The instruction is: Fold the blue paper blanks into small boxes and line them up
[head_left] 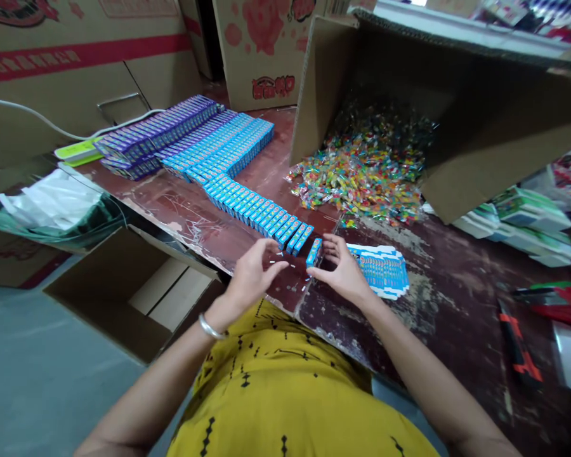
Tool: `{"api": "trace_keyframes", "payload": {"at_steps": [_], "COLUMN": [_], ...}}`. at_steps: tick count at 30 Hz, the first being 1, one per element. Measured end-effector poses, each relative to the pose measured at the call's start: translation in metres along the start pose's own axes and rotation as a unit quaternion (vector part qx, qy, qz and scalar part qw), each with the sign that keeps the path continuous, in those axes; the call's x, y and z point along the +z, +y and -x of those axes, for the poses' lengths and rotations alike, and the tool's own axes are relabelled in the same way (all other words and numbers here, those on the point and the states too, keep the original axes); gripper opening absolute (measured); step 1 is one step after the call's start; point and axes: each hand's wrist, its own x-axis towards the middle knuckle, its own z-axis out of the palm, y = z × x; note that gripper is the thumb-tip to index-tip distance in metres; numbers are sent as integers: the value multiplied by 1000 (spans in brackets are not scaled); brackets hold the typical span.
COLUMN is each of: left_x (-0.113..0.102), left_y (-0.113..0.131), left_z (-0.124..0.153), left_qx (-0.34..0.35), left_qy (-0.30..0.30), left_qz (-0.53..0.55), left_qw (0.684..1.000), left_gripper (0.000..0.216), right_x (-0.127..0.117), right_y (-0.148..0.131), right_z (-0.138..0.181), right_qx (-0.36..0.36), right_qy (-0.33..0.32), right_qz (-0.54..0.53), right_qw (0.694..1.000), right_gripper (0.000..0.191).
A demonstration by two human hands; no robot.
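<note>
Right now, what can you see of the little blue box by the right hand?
The little blue box is slim and looks like printed card, with a reddish mark on top. It seems to sit on the red table, apart from the row of blue boxes. The right hand curls around it, but I can't tell if it's touching.

Dim, cool light — deep shadow inside the candy carton (492, 136), soft blur and wide-angle stretch toward the edges.

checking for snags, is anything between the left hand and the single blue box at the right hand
Tiny white scraps lie on the tabletop between the left hand and the blue box; nothing taller is visible there.
</note>
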Motion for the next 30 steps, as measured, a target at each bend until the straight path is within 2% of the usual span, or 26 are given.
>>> {"api": "trace_keyframes", "payload": {"at_steps": [2,5,9,12,16,24,27,30], "left_x": [-22,-39,-37,-32,-29,-28,-28,-28], "left_y": [-10,-16,-21,-30,-37,-31,-34,-37], "left_z": [-25,-67,-113,-136,-152,-155,-155,-153], "left_qx": [109,230,292,298,295,306,304,306], "left_qy": [-19,-150,-293,-342,-359,-346,-346,-350], "left_qz": [-120,-229,-301,-313,-319,-296,-289,-284], "left_qw": [987,934,859,834,826,836,839,838], "left_gripper": [55,93,117,120,111,79,78,94], "right_x": [10,22,28,27,26,34,34,34], "right_y": [15,22,16,11,10,5,3,3], "right_z": [-10,-21,-29,-34,-39,-42,-43,-43], "right_qx": [10,-18,-50,-67,-77,-87,-82,-68], "right_qy": [44,80,60,36,8,23,25,20], "right_qz": [-31,-11,30,72,97,115,121,120], "right_qw": [999,997,996,994,992,989,989,990], "right_gripper": [90,88,94,99,105,89,89,91]}}
